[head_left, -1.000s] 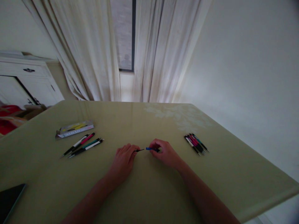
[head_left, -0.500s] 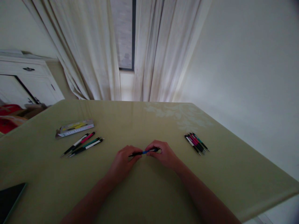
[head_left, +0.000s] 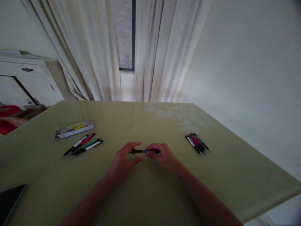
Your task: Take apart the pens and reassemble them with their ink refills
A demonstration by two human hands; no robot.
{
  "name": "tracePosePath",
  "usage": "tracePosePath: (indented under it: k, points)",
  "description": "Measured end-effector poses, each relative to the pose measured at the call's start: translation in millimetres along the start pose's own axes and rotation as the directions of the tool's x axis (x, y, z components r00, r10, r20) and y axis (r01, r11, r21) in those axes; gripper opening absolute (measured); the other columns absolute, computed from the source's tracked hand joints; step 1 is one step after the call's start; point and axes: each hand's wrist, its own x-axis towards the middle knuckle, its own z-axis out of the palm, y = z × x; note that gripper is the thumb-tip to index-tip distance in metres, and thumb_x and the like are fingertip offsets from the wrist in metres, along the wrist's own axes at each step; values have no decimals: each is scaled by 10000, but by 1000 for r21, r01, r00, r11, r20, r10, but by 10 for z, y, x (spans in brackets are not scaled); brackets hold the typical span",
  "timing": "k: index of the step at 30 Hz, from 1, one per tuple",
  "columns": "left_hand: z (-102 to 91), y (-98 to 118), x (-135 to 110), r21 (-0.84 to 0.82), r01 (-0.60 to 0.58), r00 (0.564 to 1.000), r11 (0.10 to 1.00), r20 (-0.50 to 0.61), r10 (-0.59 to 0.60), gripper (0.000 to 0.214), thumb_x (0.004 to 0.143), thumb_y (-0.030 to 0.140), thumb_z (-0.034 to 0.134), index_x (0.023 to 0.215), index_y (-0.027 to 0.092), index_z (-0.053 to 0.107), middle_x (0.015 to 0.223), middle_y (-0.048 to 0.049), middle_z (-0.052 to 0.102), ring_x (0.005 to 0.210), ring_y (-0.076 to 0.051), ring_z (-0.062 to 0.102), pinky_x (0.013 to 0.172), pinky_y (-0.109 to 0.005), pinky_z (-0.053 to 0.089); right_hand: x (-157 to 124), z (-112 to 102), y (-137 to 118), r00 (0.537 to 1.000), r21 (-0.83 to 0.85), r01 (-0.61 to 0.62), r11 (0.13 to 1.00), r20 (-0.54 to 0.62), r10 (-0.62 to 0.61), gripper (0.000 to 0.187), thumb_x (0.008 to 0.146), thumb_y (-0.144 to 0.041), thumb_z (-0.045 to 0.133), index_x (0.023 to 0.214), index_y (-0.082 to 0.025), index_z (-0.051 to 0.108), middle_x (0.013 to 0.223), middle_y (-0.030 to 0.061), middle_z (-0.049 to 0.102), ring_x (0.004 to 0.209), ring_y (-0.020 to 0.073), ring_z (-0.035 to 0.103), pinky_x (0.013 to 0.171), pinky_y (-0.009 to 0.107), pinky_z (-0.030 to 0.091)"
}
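Note:
Between my hands, a black and blue pen (head_left: 140,151) lies level, pointing left. My right hand (head_left: 162,155) pinches its right end between thumb and fingers. Around the left end, my left hand (head_left: 123,159) is open, thumb and fingers spread apart, with the pen passing between them. Left of my hands, several pens (head_left: 82,145) in white, pink and green with black grips lie loosely on the table. To the right lies another group of pens (head_left: 197,144), close together side by side.
The table (head_left: 141,122) has a pale green cover. A flat printed box (head_left: 75,129) lies behind the left pens. A dark flat device (head_left: 10,202) is at the near left edge. Curtains (head_left: 91,56) hang beyond the table, and a wall (head_left: 249,78) stands to the right.
My left thumb and fingers have spread apart, letting go of the pen's left end. My right hand still holds the pen, which has turned closer to level.

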Motion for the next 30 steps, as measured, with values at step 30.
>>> tracePosePath:
  k: [30]
  points:
    - [-34, -137, 44, -167, 102, 995, 981, 18, -101, 305, 827, 396, 777, 1079, 224, 771, 1065, -81, 806, 934, -232, 755, 816, -336, 604, 19, -96, 51, 1000, -18, 8, 1000, 7, -8, 223, 937, -373, 690, 939, -185, 810, 753, 16, 736, 662, 148, 588, 627, 256, 407]
